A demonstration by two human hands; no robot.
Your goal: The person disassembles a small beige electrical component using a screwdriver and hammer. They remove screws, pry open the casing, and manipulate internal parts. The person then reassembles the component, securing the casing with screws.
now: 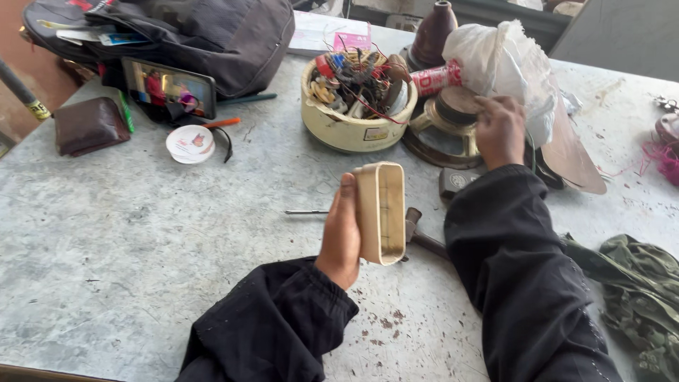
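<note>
The left hand (341,237) is closed around a cream, rounded-rectangular plastic housing (380,212), holding it upright above the desk (141,240) with its open hollow side facing right; the thumb lies along its left edge. The right hand (499,131) reaches farther back, fingers curled over a round motor part (453,117) and touching a white plastic bag (506,60) just beside it; whether it actually grips either, I cannot tell. Between the sleeves a hammer (419,233) lies on the desk, just behind the housing. A cream bowl of wires and parts (353,99) sits left of the right hand.
</note>
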